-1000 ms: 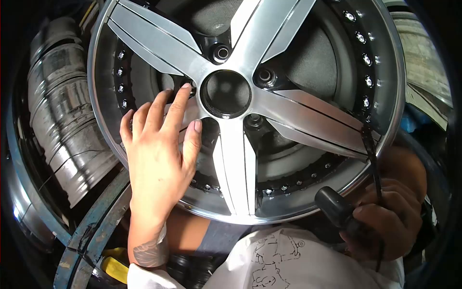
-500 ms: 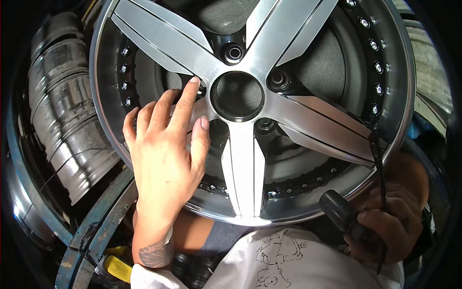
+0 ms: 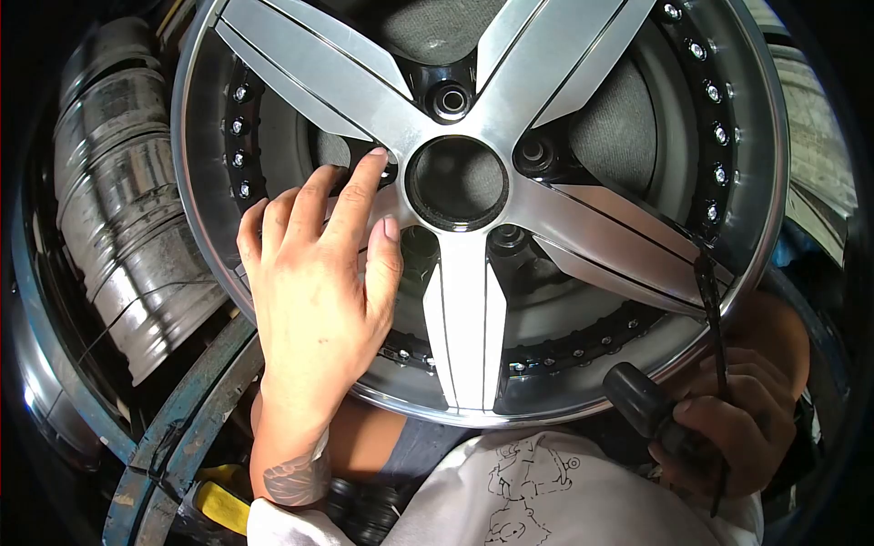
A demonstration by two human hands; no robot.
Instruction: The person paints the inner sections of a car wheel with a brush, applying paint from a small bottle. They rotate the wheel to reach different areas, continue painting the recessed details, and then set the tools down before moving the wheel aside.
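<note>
A large alloy wheel rim (image 3: pixel 467 318) with brushed silver spokes, black grooves and a dark barrel fills the middle. My left hand (image 3: pixel 314 287) lies over its left side with fingers spread, the index fingertip beside the round centre hole. At lower right, my right hand (image 3: pixel 737 423) is closed around a thin dark brush (image 3: pixel 716 318). The brush's tip is at the outer end of the right-hand spoke, by its black edge. A black cylindrical object (image 3: pixel 637 396) is in the same hand, its lower part hidden by the fingers.
Bare metal barrels of other wheels (image 3: pixel 137 227) stand at the left. A worn blue metal frame (image 3: pixel 187 409) runs along the lower left, near a yellow object (image 3: pixel 223 507). Another pale metal piece (image 3: pixel 815 127) is at the right edge.
The wheel rim has shifted slightly to the right in view, and my left hand with it. My right hand keeps its grip, with the brush tip still at the spoke's end.
</note>
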